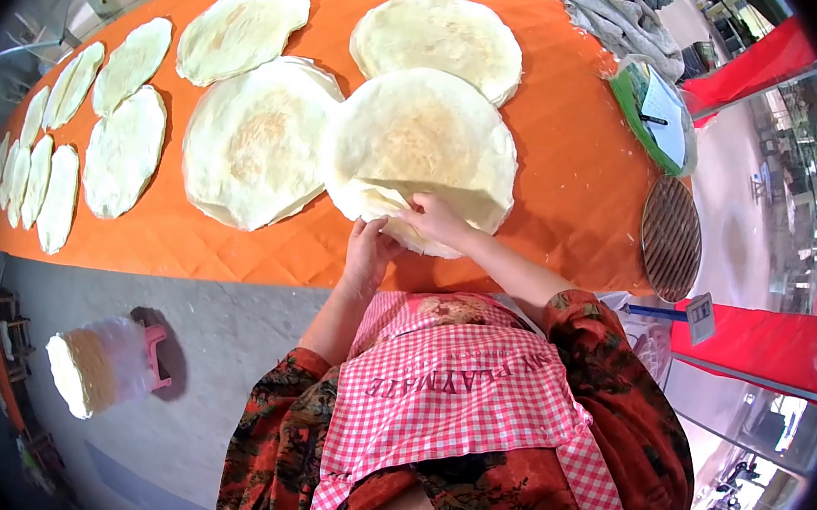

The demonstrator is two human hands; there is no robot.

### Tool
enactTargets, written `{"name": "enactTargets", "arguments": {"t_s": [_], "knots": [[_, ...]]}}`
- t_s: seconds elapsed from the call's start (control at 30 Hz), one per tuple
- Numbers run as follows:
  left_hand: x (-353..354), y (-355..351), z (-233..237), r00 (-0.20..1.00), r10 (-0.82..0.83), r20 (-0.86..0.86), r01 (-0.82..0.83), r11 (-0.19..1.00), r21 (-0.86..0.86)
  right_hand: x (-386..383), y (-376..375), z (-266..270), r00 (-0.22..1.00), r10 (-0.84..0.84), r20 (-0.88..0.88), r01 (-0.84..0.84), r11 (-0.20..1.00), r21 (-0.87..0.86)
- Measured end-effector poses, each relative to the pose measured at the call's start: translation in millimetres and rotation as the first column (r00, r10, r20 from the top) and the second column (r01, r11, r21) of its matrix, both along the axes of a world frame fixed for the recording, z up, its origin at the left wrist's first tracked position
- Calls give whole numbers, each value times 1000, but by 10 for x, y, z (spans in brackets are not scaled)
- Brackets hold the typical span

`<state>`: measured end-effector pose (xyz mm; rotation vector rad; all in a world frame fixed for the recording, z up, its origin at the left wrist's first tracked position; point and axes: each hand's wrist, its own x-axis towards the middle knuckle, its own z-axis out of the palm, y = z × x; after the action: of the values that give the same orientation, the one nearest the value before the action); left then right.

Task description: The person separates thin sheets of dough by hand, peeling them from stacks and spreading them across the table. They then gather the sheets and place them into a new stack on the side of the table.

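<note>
In front of me on the orange-covered table lies a stack of thin round flatbreads, the top flatbread (421, 128) pale with light brown patches in its middle. My right hand (436, 221) has its fingers closed on a folded-up flap at the near edge of this flatbread. Close beside it, my left hand (369, 251) is closed at the same near edge, its fingertips against the bread's rim. How many layers the fingers hold is hidden. Touching this stack on the left is another flatbread stack (260, 142).
Further flatbreads (439, 37) lie behind, and several more stretch left along the orange cloth (574, 173). At the right are a round slatted rack (671, 238), a notepad with a pen (666, 118) and a grey cloth (613, 24). A bagged stack (103, 363) sits on a pink stool, lower left.
</note>
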<state>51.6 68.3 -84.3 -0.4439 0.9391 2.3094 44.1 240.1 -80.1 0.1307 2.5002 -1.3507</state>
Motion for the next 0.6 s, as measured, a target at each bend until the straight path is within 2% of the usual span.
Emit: {"name": "enactTargets", "arguments": {"t_s": [0.13, 0.23, 0.33, 0.37, 0.4, 0.43, 0.5, 0.53, 0.6], "knots": [[1, -15, -19, 1000, 17, 4, -17, 999, 43, 44, -129, 381, 996, 63, -59, -49, 975, 216], [-5, 21, 99, 1000, 8, -4, -8, 1000, -13, -3, -141, 349, 998, 40, -41, -28, 970, 243], [-30, 61, -156, 995, 56, -84, -73, 975, -209, -7, -249, 455, 997, 75, 9, -74, 934, 349], [-19, 94, -73, 990, 124, -69, -136, 968, -212, 44, -309, 563, 975, 162, -153, -83, 902, 424], [-46, 63, -256, 989, 132, -69, -145, 959, -242, 59, -317, 531, 923, 188, -335, -38, 913, 406], [-64, 5, -329, 990, 110, -87, -127, 966, -224, 29, -301, 625, 939, 256, -231, -137, 892, 431], [-33, -23, -344, 993, 109, 33, -97, 959, -268, -219, -136, 365, 959, 231, -166, -131, 876, 465], [20, -2, -177, 993, 109, 47, -94, 966, -242, -220, 69, 661, 957, 59, -284, 56, 924, 378], [16, -48, -275, 995, 90, 50, -77, 975, -210, -409, 847, 1073, 942, -178, -286, 219, 968, 121]]}}
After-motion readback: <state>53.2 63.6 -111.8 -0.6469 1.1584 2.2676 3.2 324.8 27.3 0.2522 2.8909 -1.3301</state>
